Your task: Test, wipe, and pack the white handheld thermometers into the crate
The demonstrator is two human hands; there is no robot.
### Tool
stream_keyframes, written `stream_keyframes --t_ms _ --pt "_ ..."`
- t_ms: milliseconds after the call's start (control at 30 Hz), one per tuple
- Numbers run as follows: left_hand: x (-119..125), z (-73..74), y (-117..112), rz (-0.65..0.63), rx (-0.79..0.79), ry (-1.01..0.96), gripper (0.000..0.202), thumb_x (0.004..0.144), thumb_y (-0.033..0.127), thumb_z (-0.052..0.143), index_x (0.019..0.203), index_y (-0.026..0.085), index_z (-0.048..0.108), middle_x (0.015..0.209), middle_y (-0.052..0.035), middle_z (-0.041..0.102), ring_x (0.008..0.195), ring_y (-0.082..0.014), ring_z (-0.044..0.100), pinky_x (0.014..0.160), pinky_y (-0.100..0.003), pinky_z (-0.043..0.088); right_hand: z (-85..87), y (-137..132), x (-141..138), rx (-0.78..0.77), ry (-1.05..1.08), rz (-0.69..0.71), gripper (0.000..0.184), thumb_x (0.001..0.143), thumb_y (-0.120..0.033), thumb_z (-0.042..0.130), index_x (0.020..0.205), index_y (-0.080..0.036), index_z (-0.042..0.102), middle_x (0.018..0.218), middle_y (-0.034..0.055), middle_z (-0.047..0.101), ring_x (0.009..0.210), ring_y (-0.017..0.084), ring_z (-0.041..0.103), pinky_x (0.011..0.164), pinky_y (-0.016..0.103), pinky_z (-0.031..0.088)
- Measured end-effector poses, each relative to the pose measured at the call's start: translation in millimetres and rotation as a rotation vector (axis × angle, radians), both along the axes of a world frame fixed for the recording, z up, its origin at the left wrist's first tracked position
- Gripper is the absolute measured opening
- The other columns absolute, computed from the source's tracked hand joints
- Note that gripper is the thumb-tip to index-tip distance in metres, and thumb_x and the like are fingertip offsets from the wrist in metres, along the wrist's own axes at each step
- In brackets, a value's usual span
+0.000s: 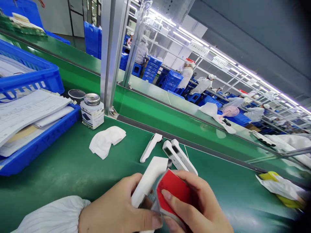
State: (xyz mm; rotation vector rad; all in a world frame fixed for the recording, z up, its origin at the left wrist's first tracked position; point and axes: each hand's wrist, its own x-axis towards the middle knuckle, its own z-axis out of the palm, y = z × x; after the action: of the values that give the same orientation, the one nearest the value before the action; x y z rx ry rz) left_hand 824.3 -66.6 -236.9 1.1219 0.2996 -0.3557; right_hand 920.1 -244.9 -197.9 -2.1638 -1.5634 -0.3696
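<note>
Our left hand [114,207] closes around the grip of a white handheld scanner [147,181], probably an infrared thermometer, while our right hand [196,204] pinches a red foam pad [173,191] with a grey edge, its fingers curled close against the scanner's head. Neither hand is open; each holds its piece firmly, low over the green workbench [60,171], with our white cuffed sleeve [51,215] at the lower left. We judge this to be a wiping or padding step on this one unit, though our fingers hide exactly where the pad meets the scanner. The next move calls for steady, even contact between the two. Three other white scanners [173,155] lie just ahead on the bench, two together and one slightly apart. To their left are a crumpled white cloth [107,141], a metal-lidded jar [91,110] and a blue tray [41,145] holding paperwork [29,111].
</note>
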Motion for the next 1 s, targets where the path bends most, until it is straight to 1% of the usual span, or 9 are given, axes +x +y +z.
stream_keyframes --t_ms 100,167,267,333,500,600,833,900,1000 --pt "1 1.5 -2 -0.001 -0.044 0.014 0.04 0.072 0.027 0.069 0.106 0.017 0.051 0.086 -0.0043 0.065 0.073 -0.0212 0.066 0.054 -0.025 0.048 -4.4 18 -12 -0.01 -0.005 -0.063 0.02 0.08 -0.016 0.061 0.097 -0.023 0.068 0.128 0.0101 0.047 0.104 0.026 0.057 0.077 0.038 0.057" --pt "1 0.5 -3 0.025 0.008 0.016 0.037 0.072 0.028 0.067 0.104 0.018 0.05 0.08 -0.002 0.063 0.069 -0.0204 0.065 0.049 -0.024 0.046 -4.9 27 -15 -0.036 0.016 -0.039 0.022 0.081 -0.014 0.058 0.1 -0.021 0.067 0.127 0.0124 0.046 0.105 0.027 0.054 0.079 0.041 0.054" --pt "1 -3.4 -1 0.095 0.132 -0.039 0.033 0.07 0.027 0.068 0.096 0.017 0.05 0.076 0.001 0.06 0.062 -0.0148 0.06 0.047 -0.021 0.042 -4.5 34 -15 -0.047 0.008 -0.024 0.021 0.081 -0.013 0.056 0.099 -0.018 0.066 0.122 0.0141 0.046 0.101 0.026 0.052 0.077 0.042 0.052" --pt "1 -6.1 -1 0.115 0.154 -0.061 0.03 0.07 0.026 0.067 0.093 0.017 0.05 0.075 0.0015 0.059 0.059 -0.0129 0.057 0.047 -0.021 0.041 -4.9 38 -15 -0.054 0.013 -0.025 0.019 0.082 -0.012 0.055 0.097 -0.017 0.066 0.12 0.0143 0.047 0.098 0.025 0.053 0.075 0.041 0.051" --pt "1 -9.6 -1 0.096 0.086 -0.028 0.034 0.07 0.027 0.067 0.096 0.018 0.047 0.077 0.0013 0.059 0.057 -0.0125 0.056 0.046 -0.022 0.043 -6.8 47 -14 0.019 -0.01 -0.066 0.015 0.084 -0.014 0.054 0.092 -0.016 0.067 0.116 0.0139 0.049 0.097 0.025 0.053 0.076 0.043 0.049" --pt "2 -10.4 -1 0.114 0.123 -0.032 0.031 0.07 0.026 0.066 0.095 0.017 0.049 0.072 0.0029 0.056 0.052 -0.0104 0.051 0.043 -0.021 0.041 -7.9 50 -17 -0.017 -0.003 -0.046 0.014 0.084 -0.013 0.054 0.089 -0.016 0.067 0.114 0.013 0.051 0.094 0.024 0.053 0.073 0.041 0.048" --pt "4 -8.3 0 0.108 0.046 -0.002 0.026 0.072 0.02 0.062 0.094 0.017 0.047 0.07 0.0018 0.058 0.052 -0.0116 0.056 0.041 -0.02 0.044 -8.7 54 -16 0.011 0.061 -0.038 0.018 0.084 -0.013 0.054 0.091 -0.016 0.07 0.111 0.0123 0.054 0.093 0.024 0.055 0.074 0.041 0.049" --pt "4 -6.9 1 0.068 -0.022 0.035 0.032 0.072 0.021 0.065 0.097 0.017 0.045 0.071 0.0011 0.059 0.056 -0.0155 0.063 0.041 -0.02 0.045 -0.9 50 -13 0.053 0.088 -0.044 0.019 0.085 -0.014 0.055 0.095 -0.018 0.07 0.111 0.011 0.054 0.096 0.023 0.056 0.077 0.039 0.048" --pt "3 -4.1 4 0.034 -0.125 0.071 0.043 0.069 0.025 0.073 0.099 0.018 0.044 0.078 0.0007 0.06 0.068 -0.0229 0.07 0.042 -0.021 0.048 15.2 38 -8 0.265 0.118 -0.184 0.018 0.085 -0.015 0.059 0.096 -0.023 0.07 0.11 0.0082 0.055 0.101 0.023 0.055 0.078 0.035 0.047"
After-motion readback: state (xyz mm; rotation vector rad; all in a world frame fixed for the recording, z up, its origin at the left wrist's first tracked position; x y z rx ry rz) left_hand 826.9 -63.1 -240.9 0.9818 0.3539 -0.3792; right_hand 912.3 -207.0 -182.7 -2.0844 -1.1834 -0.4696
